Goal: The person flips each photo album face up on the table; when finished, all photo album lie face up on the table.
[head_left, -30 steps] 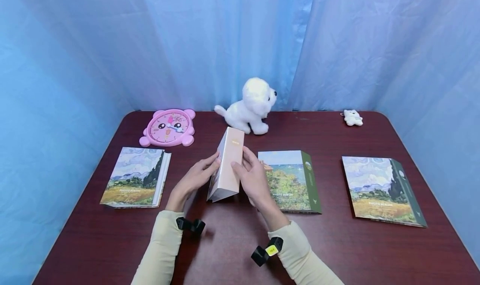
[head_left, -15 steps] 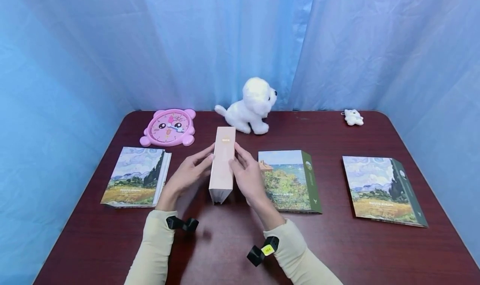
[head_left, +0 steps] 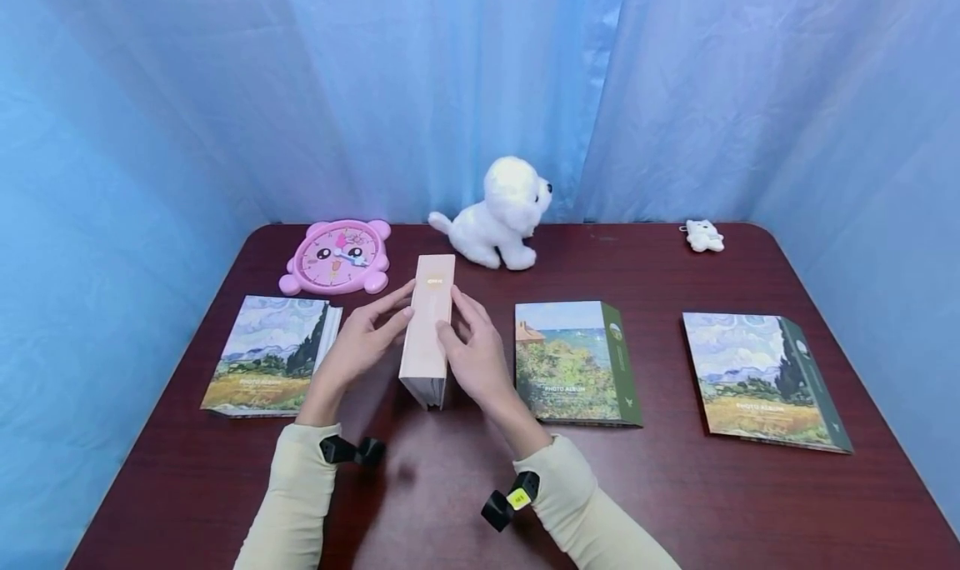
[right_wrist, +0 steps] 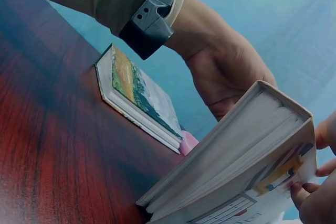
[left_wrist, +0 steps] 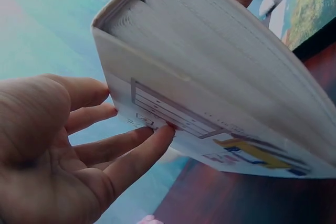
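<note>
A thick photo album [head_left: 431, 320] with a pale pink spine stands spine up between my hands at the middle of the table. My left hand [head_left: 367, 337] holds its left side, thumb near the spine's edge. From the other side my right hand [head_left: 476, 357] holds it, thumb at the spine. In the left wrist view, the left fingertips [left_wrist: 167, 132] press the white cover with its printed drawing, and the white page edges [left_wrist: 220, 51] show. The right wrist view has the right fingers [right_wrist: 302, 195] on the opposite printed cover.
One photo album [head_left: 270, 353] lies flat at left, another [head_left: 566, 362] right of centre, a third [head_left: 757, 378] at far right. Along the back are a pink clock [head_left: 335, 257], a white plush dog [head_left: 498, 216] and a small white plush [head_left: 703, 236]. Blue curtains surround the table.
Both hands have moved left with the pale-spined album. It has turned from slanted, with its left cover showing, to more upright with the spine facing up. The other things stay put.
</note>
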`<state>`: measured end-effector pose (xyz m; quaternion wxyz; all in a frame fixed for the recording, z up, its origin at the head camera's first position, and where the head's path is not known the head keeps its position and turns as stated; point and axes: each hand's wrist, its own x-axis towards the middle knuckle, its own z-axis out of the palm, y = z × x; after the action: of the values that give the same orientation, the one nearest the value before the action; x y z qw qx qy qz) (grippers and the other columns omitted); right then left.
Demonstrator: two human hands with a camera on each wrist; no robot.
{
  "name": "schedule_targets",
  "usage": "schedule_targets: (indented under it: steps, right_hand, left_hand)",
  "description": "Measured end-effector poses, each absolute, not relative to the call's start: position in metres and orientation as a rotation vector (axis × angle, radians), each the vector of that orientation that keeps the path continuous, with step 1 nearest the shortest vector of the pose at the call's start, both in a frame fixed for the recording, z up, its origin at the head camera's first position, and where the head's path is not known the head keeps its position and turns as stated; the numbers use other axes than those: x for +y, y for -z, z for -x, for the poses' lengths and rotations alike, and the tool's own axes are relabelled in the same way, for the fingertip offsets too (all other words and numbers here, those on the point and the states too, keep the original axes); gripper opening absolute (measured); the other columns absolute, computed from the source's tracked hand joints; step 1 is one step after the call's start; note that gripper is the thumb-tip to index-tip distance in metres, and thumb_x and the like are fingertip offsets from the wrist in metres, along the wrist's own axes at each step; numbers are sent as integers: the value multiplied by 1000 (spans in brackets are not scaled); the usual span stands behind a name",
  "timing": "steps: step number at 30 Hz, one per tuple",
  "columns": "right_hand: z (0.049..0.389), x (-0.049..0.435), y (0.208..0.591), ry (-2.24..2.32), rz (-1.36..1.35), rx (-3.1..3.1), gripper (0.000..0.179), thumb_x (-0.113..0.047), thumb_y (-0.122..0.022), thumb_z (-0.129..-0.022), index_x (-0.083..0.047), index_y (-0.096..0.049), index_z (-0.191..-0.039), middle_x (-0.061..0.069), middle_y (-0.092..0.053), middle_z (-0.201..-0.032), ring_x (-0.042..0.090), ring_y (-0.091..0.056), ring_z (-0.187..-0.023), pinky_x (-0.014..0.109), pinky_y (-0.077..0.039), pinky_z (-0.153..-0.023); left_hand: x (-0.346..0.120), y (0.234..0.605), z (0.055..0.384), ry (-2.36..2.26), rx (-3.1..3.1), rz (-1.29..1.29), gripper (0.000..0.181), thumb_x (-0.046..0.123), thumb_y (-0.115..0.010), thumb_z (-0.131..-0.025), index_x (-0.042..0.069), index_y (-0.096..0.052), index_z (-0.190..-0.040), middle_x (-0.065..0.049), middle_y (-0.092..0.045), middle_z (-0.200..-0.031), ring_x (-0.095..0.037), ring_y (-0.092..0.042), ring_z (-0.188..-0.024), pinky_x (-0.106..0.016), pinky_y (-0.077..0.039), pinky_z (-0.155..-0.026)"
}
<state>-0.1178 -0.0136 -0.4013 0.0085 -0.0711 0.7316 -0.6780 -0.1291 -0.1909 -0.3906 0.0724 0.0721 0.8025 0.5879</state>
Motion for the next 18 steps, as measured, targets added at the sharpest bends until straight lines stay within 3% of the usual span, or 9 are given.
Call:
schedule_targets:
  steps: [6,12,18]
  right_hand:
    - [119,-16,405,2015,235,2377,47,-23,-50,-99,-16,-43,-145,2,-42,-148,13,-42,-134,35,-40,-107]
    - [119,-21,410,1902,244,2412,44,-30,-43,-102,-20,-44,-144,-2,-43,-147,12,-39,-136,37,-33,-111]
    - [120,-28,422,1775,309,2407,46,-32,-47,-100,-28,-42,-145,2,-40,-149,18,-41,-135,37,-37,-109]
  left_hand:
    - [-196,386,128,-1535,2686,-235,46,29,-53,-99,21,-46,-144,-10,-58,-134,-25,-61,-112,-43,-51,-92]
    - [-201,382,127,-1389,2799,-196,46,29,-51,-99,20,-46,-144,-10,-53,-140,-29,-57,-118,-48,-45,-96]
    - [-210,379,126,-1283,2833,-132,51,36,-54,-97,19,-45,-144,-17,-57,-133,-29,-62,-109,-45,-52,-87]
